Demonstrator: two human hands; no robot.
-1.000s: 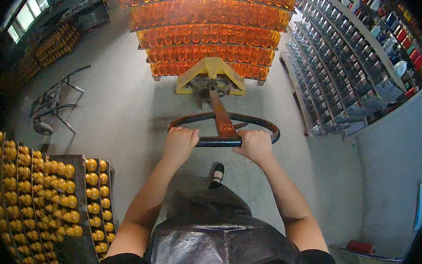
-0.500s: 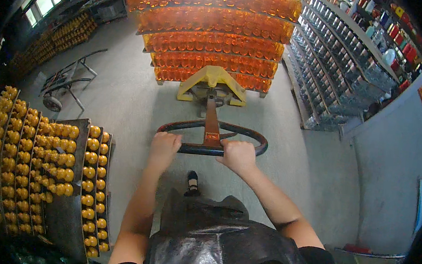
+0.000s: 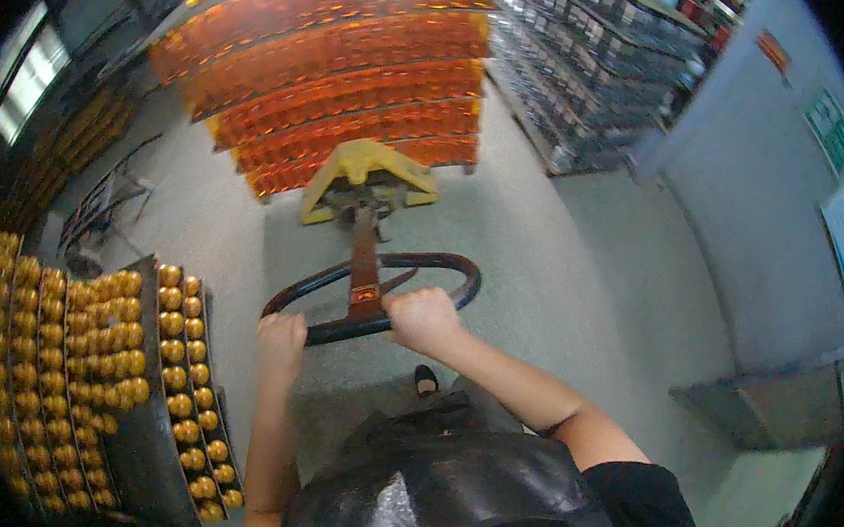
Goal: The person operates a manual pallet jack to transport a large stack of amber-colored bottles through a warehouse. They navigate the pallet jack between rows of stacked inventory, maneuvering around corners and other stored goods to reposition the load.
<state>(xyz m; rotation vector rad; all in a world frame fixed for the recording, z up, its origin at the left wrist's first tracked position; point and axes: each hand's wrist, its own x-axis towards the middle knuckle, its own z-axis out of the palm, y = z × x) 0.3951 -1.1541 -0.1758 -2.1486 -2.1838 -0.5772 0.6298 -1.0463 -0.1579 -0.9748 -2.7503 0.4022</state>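
Note:
My left hand (image 3: 282, 340) is closed round the left end of the black loop handle (image 3: 348, 330) of a pallet jack. Near the middle of the same bar, just right of the brown shaft (image 3: 364, 258), my right hand (image 3: 424, 321) grips it too. The shaft runs forward to the jack's yellow body (image 3: 359, 161). Directly beyond stands a tall stack of orange glassware (image 3: 349, 61), layered in several tiers with thin sheets between them. The jack's forks are hidden under the stack.
Stacked gold, round-bodied pieces (image 3: 114, 337) stand close on my left, with a metal hand cart (image 3: 106, 201) behind them. Clear glassware (image 3: 599, 73) is stacked at the far right. A pale wall (image 3: 691, 177) and a grey bin-like box (image 3: 771, 406) line my right side.
The view has turned and tilted, so the stack and jack appear farther left and slanted. The handle has swung left and lower in the picture. Both hands keep their grip.

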